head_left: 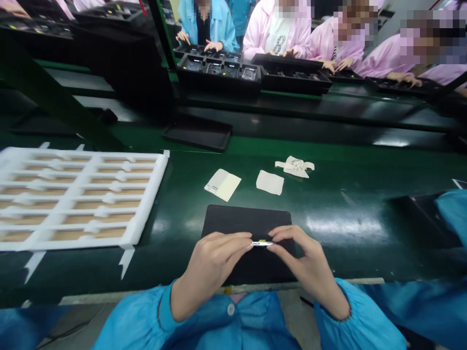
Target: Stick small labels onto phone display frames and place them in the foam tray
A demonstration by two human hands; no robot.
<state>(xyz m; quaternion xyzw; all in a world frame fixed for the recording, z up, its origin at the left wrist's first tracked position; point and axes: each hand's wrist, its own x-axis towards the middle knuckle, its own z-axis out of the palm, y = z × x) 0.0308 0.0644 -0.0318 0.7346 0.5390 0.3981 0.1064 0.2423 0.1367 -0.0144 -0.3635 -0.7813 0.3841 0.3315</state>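
A thin, flat device with a silvery edge (261, 243) is held edge-on between my two hands, above a black mat (251, 215). It looks like a phone, though its faces are turned out of sight. A bit of yellow shows on its far side. My left hand (215, 257) pinches its left end between thumb and fingers. At the right end, the thumb and fingertips of my right hand (304, 255) close on it. Beyond the mat lie a pale card or pad (223, 184), a white cloth piece (270, 183) and a crumpled white wrapper (295, 166).
A white slotted foam tray (85, 199) stands on the green table at left. A shallow black tray (199, 132) lies farther back. Across the line, people in blue and pink work over black divided boxes (219, 73). A blue sleeve (452, 214) reaches in at right.
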